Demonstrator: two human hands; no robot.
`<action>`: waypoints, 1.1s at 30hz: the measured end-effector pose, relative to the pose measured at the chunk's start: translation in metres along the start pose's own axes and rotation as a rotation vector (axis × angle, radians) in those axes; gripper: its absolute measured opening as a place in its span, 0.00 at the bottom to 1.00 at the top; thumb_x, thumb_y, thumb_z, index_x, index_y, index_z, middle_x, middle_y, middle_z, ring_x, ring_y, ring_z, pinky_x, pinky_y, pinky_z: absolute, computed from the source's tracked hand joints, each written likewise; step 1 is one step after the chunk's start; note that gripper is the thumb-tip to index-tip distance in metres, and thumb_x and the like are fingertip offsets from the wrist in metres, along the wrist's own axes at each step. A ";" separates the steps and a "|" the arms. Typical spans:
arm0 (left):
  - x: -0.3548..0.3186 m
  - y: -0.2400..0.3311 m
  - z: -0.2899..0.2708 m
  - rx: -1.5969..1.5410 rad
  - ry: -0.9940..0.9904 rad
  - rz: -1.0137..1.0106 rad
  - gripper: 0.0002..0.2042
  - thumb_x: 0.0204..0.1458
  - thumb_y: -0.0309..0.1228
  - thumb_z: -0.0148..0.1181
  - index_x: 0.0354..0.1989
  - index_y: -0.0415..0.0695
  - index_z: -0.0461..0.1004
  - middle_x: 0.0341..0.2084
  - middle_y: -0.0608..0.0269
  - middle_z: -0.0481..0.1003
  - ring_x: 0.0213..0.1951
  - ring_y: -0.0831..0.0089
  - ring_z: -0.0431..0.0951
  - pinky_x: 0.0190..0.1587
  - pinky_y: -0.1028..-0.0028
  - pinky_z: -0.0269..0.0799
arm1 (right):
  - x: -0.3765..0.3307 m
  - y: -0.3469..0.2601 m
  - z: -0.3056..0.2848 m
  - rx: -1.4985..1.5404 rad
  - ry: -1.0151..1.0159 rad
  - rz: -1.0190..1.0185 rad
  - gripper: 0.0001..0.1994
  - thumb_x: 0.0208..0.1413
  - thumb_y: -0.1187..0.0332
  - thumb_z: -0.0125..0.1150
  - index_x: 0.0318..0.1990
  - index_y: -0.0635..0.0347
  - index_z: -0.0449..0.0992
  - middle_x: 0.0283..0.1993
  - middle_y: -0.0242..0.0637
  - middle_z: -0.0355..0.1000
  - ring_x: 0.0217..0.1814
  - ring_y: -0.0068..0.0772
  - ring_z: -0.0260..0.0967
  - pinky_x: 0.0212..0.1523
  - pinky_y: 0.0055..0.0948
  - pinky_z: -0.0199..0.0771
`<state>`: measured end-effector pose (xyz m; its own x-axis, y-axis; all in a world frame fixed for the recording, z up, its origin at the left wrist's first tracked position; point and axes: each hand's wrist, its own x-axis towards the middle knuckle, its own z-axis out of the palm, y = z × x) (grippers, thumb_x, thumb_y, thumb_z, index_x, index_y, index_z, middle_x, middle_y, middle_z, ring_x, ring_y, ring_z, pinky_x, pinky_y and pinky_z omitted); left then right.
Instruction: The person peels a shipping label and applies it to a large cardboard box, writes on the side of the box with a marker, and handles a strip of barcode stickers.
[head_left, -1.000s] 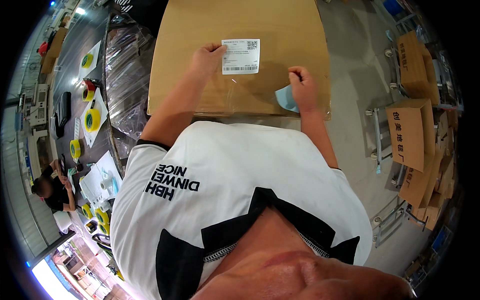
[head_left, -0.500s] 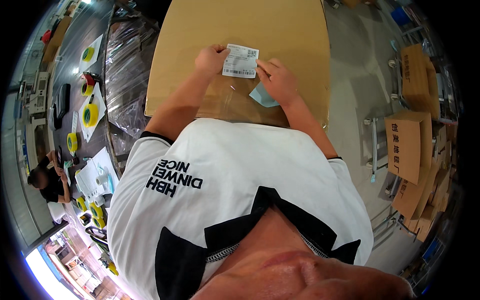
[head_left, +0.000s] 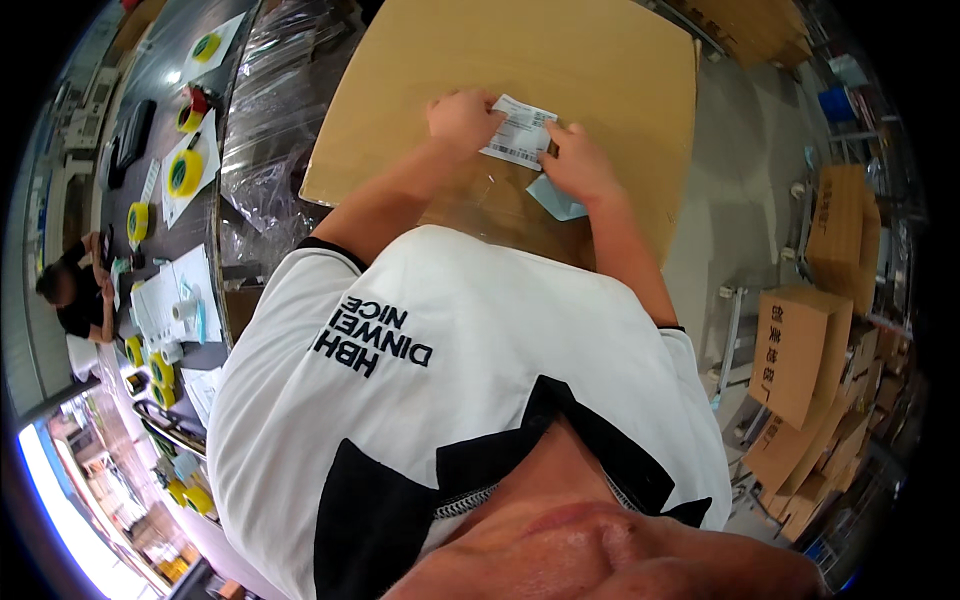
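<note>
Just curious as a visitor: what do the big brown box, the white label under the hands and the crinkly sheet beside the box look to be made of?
The big brown box looks like matte cardboard: flat tan surface, with a glossy strip that is probably clear tape. The white label seems to be paper, thin and printed, pressed by the left hand and right hand. The crinkly sheet looks like clear plastic film: wrinkled, shiny, see-through.

- The only view comes from a fisheye camera worn on the person's head, looking steeply down over chin and chest.
- It faces forward and down onto a large cardboard box (head_left: 520, 90), which lies close and fills the upper middle.
- Both forearms run up from the white shirt (head_left: 450, 400) to the left hand (head_left: 462, 118) and right hand (head_left: 580, 165).
- Straight edges bend near the rim: the dark table (head_left: 150, 200) curves at left, stacked cartons (head_left: 800, 350) at right.
- No second view shares the scene.
</note>
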<state>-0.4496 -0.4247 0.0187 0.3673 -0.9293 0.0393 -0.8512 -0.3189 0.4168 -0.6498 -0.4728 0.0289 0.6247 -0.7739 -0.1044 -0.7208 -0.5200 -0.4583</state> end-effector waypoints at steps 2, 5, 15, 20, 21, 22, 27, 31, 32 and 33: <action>-0.003 0.005 -0.004 0.032 -0.034 -0.020 0.16 0.46 0.44 0.61 0.42 0.53 0.79 0.36 0.67 0.78 0.46 0.66 0.74 0.52 0.61 0.62 | 0.002 0.002 -0.007 0.016 -0.077 0.017 0.32 0.48 0.57 0.64 0.61 0.55 0.66 0.54 0.48 0.66 0.54 0.47 0.68 0.51 0.39 0.71; -0.007 0.007 -0.001 0.096 0.131 -0.046 0.18 0.45 0.41 0.62 0.46 0.54 0.76 0.43 0.64 0.76 0.51 0.64 0.71 0.55 0.59 0.58 | 0.002 0.002 -0.011 -0.018 -0.124 0.000 0.36 0.45 0.57 0.67 0.63 0.55 0.64 0.55 0.49 0.65 0.56 0.47 0.67 0.53 0.39 0.70; -0.018 -0.001 0.033 0.030 0.033 0.568 0.28 0.51 0.44 0.55 0.59 0.41 0.65 0.60 0.53 0.64 0.63 0.56 0.59 0.66 0.59 0.51 | 0.034 0.010 -0.003 -0.033 -0.272 -0.046 0.40 0.34 0.60 0.74 0.60 0.58 0.63 0.50 0.48 0.71 0.52 0.51 0.69 0.49 0.43 0.72; -0.018 0.002 0.047 0.167 -0.112 0.450 0.36 0.56 0.55 0.42 0.67 0.43 0.52 0.70 0.56 0.45 0.71 0.61 0.40 0.71 0.61 0.31 | 0.024 0.013 -0.014 0.059 -0.273 -0.105 0.42 0.34 0.62 0.75 0.60 0.64 0.62 0.49 0.52 0.71 0.51 0.52 0.70 0.48 0.43 0.72; -0.021 0.003 0.043 0.201 -0.069 0.437 0.37 0.56 0.56 0.41 0.68 0.43 0.50 0.70 0.56 0.43 0.71 0.62 0.37 0.71 0.62 0.29 | 0.021 0.016 -0.015 -0.029 -0.256 -0.104 0.43 0.35 0.62 0.75 0.61 0.65 0.60 0.51 0.54 0.70 0.53 0.53 0.69 0.49 0.43 0.71; -0.024 0.001 0.038 0.166 -0.090 0.400 0.37 0.56 0.56 0.42 0.68 0.42 0.50 0.70 0.55 0.43 0.71 0.62 0.37 0.71 0.61 0.28 | 0.018 0.019 -0.017 -0.121 -0.234 -0.101 0.45 0.35 0.62 0.75 0.63 0.67 0.58 0.52 0.55 0.69 0.54 0.53 0.68 0.50 0.43 0.71; -0.030 -0.006 0.018 0.016 -0.156 0.332 0.39 0.54 0.55 0.48 0.67 0.40 0.51 0.70 0.52 0.43 0.71 0.60 0.37 0.71 0.60 0.31 | 0.020 0.027 -0.009 -0.085 -0.216 -0.112 0.46 0.36 0.62 0.75 0.64 0.70 0.57 0.51 0.53 0.68 0.48 0.50 0.70 0.44 0.39 0.73; -0.047 -0.005 0.001 0.007 -0.172 0.374 0.39 0.51 0.49 0.57 0.66 0.39 0.52 0.68 0.49 0.47 0.70 0.57 0.43 0.70 0.59 0.38 | 0.030 0.046 -0.004 -0.173 -0.188 -0.224 0.42 0.42 0.63 0.72 0.64 0.66 0.58 0.52 0.52 0.68 0.49 0.44 0.70 0.47 0.37 0.71; -0.050 -0.005 0.003 -0.014 -0.216 0.397 0.39 0.50 0.48 0.59 0.66 0.39 0.52 0.68 0.49 0.48 0.69 0.56 0.45 0.69 0.59 0.41 | 0.032 0.046 -0.005 -0.031 -0.246 -0.135 0.37 0.46 0.64 0.69 0.64 0.65 0.59 0.50 0.49 0.68 0.47 0.39 0.69 0.45 0.35 0.71; -0.055 -0.009 0.002 -0.036 -0.251 0.400 0.40 0.50 0.47 0.60 0.66 0.39 0.51 0.67 0.48 0.49 0.69 0.54 0.47 0.69 0.60 0.44 | 0.028 0.019 -0.017 0.105 -0.317 -0.061 0.33 0.50 0.65 0.66 0.63 0.65 0.60 0.49 0.46 0.68 0.46 0.34 0.68 0.43 0.32 0.71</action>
<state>-0.4635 -0.3711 0.0108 -0.0931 -0.9955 -0.0158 -0.8922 0.0763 0.4452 -0.6517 -0.5105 0.0323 0.7401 -0.5830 -0.3353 -0.6543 -0.5091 -0.5591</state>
